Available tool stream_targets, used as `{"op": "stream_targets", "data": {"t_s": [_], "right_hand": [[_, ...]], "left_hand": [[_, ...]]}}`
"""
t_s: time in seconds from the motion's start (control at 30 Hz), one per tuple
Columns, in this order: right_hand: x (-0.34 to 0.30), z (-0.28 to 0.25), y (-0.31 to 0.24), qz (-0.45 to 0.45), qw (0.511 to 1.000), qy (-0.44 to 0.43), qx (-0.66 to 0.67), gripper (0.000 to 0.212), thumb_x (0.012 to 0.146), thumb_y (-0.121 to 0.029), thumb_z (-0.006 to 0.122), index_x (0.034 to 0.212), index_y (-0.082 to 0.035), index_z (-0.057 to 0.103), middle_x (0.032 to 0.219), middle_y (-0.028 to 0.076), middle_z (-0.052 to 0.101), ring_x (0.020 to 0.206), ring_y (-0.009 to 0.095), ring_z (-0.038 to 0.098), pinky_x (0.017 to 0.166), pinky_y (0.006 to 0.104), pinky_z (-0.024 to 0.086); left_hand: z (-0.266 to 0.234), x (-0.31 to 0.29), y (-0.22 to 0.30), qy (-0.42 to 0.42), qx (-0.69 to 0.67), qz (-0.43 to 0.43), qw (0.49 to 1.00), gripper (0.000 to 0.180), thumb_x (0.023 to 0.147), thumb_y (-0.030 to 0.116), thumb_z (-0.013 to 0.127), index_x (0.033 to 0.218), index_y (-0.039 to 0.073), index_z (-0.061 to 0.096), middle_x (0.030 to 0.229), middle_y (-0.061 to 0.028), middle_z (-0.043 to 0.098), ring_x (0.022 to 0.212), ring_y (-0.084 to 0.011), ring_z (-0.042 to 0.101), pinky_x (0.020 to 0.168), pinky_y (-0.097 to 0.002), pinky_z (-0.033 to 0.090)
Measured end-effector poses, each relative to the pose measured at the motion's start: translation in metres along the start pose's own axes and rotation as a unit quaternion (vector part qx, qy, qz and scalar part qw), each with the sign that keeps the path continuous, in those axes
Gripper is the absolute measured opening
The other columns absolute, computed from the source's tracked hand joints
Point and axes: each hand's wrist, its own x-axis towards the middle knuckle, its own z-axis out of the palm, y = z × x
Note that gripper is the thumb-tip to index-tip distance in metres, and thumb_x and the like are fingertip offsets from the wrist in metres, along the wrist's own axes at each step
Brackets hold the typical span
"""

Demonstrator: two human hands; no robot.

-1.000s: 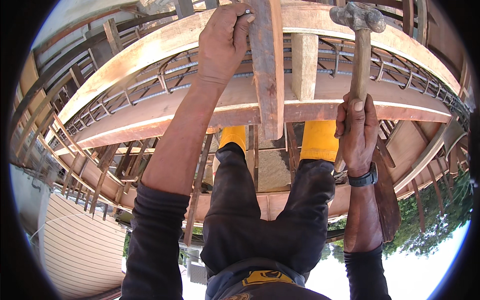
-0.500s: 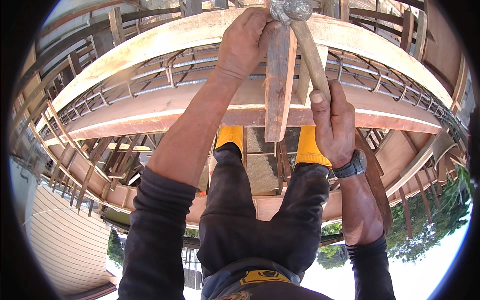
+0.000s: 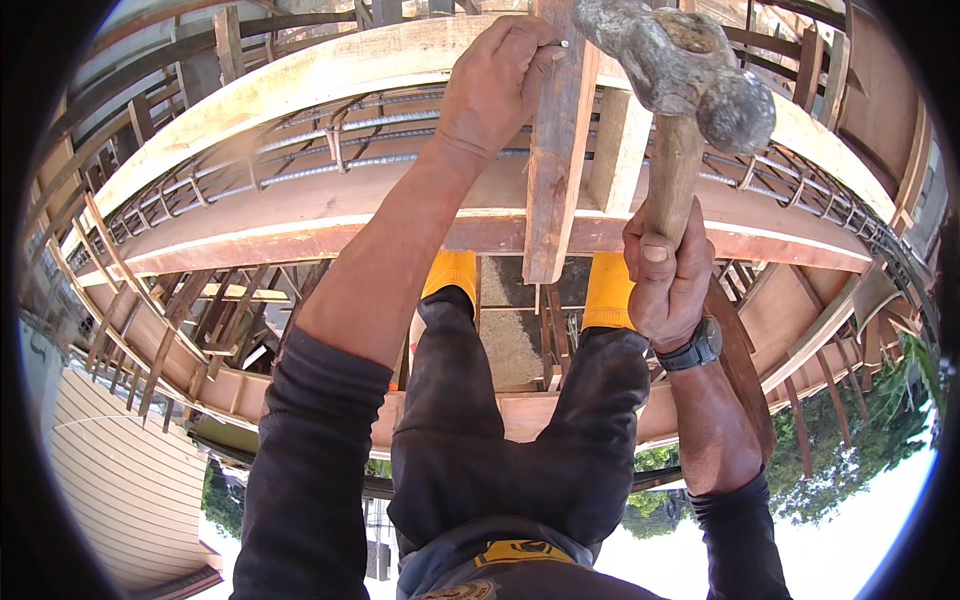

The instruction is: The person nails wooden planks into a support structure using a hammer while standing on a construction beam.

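My right hand (image 3: 668,275) is wrapped round the wooden handle of a hammer (image 3: 675,160). Its worn grey metal head is raised, large in view, to the right of a wooden batten (image 3: 556,190). The batten lies across the formwork, its near end jutting past the formwork's near edge. At the batten's far part, my left hand (image 3: 500,80) pinches a nail (image 3: 564,44) between thumb and fingers. Only the pale nail head shows; the fingers hide the rest. A gap separates the hammer head from the nail.
Steel rebar (image 3: 375,122) with stirrups runs inside the curved timber formwork (image 3: 330,243). A shorter pale wood piece (image 3: 620,150) sits right of the batten. My legs, in yellow boots (image 3: 607,295), are below the near board. Wooden props (image 3: 185,310) stand at left.
The hammer has swung up and back from beside my left fingers, its head now nearer and farther right. My left hand keeps its place on the batten; the nail head now shows.
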Motion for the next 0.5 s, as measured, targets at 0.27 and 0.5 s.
{"op": "stream_targets", "data": {"t_s": [0.27, 0.5], "right_hand": [[-0.008, -0.007, 0.005, 0.089, 0.996, 0.014, 0.023, 0.041, 0.105, -0.041, 0.052, 0.105, 0.0, 0.055, 0.067, 0.005, 0.055, 0.06, 0.011, 0.052, 0.054, 0.0308, 0.041], [-0.001, -0.001, 0.004, 0.146, 0.985, 0.061, 0.075, 0.035, 0.107, -0.034, 0.051, 0.108, 0.0, 0.056, 0.065, 0.001, 0.05, 0.058, 0.007, 0.045, 0.052, 0.029, 0.037]], "left_hand": [[-0.003, 0.003, -0.004, 0.001, -0.069, 0.001, 0.998, 0.024, 0.092, 0.001, 0.067, 0.115, 0.004, 0.064, 0.104, -0.0088, 0.067, 0.091, -0.0234, 0.068, 0.076, -0.034, 0.057], [-0.001, 0.001, 0.008, -0.015, -0.054, -0.063, 0.996, 0.025, 0.09, 0.004, 0.073, 0.115, 0.006, 0.073, 0.108, -0.0072, 0.068, 0.092, -0.0174, 0.068, 0.079, -0.0293, 0.057]]}}
